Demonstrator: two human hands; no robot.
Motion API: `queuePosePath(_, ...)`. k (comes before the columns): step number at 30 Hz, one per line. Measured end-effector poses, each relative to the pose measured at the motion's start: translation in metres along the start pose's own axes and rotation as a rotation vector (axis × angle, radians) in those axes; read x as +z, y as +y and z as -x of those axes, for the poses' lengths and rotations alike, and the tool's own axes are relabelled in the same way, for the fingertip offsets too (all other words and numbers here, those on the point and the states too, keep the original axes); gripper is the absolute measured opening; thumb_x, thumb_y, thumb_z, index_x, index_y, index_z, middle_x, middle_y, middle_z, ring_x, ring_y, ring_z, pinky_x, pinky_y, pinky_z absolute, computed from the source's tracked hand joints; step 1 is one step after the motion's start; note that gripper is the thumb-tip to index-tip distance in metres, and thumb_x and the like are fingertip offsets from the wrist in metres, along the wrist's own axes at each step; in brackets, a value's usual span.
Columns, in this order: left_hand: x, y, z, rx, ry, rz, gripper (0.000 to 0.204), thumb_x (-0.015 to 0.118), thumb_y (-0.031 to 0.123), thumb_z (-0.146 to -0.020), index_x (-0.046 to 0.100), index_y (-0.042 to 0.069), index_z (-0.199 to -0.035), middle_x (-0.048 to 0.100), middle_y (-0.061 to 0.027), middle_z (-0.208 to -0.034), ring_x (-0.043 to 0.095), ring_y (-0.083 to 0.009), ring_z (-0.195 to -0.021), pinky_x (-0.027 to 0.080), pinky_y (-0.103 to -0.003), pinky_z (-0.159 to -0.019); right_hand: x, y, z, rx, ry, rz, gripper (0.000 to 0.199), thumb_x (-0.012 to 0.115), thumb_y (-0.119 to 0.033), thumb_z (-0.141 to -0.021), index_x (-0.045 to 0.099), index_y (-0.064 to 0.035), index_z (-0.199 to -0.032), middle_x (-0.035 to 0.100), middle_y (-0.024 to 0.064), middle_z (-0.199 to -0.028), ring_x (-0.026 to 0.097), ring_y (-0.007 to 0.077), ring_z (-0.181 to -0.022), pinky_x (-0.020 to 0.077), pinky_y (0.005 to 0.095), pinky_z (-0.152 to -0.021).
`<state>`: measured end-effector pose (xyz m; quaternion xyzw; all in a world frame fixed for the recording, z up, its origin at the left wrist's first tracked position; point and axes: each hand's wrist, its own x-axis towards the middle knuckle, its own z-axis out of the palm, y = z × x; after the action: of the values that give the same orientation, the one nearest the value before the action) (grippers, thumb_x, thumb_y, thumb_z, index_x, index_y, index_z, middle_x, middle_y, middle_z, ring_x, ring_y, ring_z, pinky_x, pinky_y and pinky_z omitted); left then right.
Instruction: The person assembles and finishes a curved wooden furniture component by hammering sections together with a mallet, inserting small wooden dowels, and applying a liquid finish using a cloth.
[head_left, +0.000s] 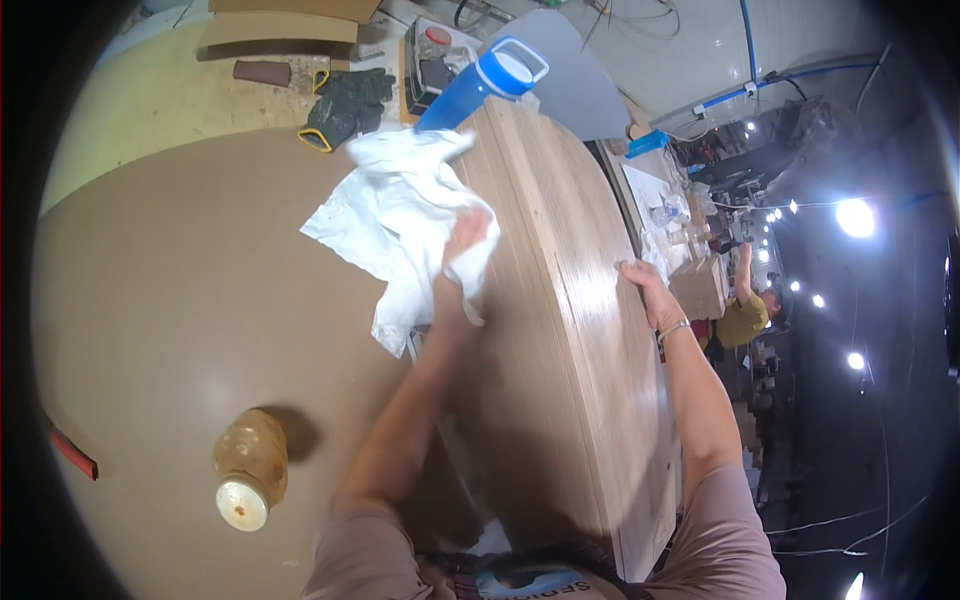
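A crumpled white cloth (390, 215) is bunched in my left hand (466, 238), which is closed on it and smeared by motion. The cloth lies partly over the left edge of a light wood-grain panel (560, 290) and partly over the brown surface. On the panel's right edge my right hand (652, 296) grips with the thumb on top. Its other fingers are mostly hidden behind the edge. Just beyond the cloth is a blue bottle (455, 97) with a white lid and a looped handle.
A yellowish jar (253, 445) with a pale lid stands on the brown surface (150, 300) at left. Dark gloves (352, 105) with yellow cuffs and a cardboard piece (280, 28) lie at the back. A person in a yellow top (742, 318) works off to the right.
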<state>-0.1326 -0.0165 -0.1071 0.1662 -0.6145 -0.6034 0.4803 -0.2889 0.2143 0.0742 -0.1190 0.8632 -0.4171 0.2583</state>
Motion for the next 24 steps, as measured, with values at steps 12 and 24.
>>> queuePosePath(12,0.004,-0.057,0.049,-0.002,0.204,0.017,0.067,0.05,0.038,-0.095,0.036,-0.015,-0.134,0.049,-0.0377,-0.126,0.05,-0.0401,-0.123,0.037,-0.043,-0.104,0.013,-0.001,0.003,-0.035,0.05,-0.018,0.041,0.067,-0.033,-0.085,0.062,0.0019,-0.106,0.063,0.005,-0.093,0.06,0.0139,-0.083,0.0475,0.0273,-0.075)
queuePosePath(24,-0.02,-0.078,0.004,-0.321,0.121,-0.077,0.058,0.046,0.041,-0.095,0.057,-0.016,-0.104,0.059,-0.0384,-0.105,0.057,-0.0467,-0.106,0.043,-0.047,-0.092,0.021,-0.005,0.009,-0.063,0.132,-0.005,0.038,0.067,-0.032,-0.084,0.061,0.0015,-0.102,0.063,0.0061,-0.092,0.06,0.0149,-0.083,0.0474,0.0284,-0.075)
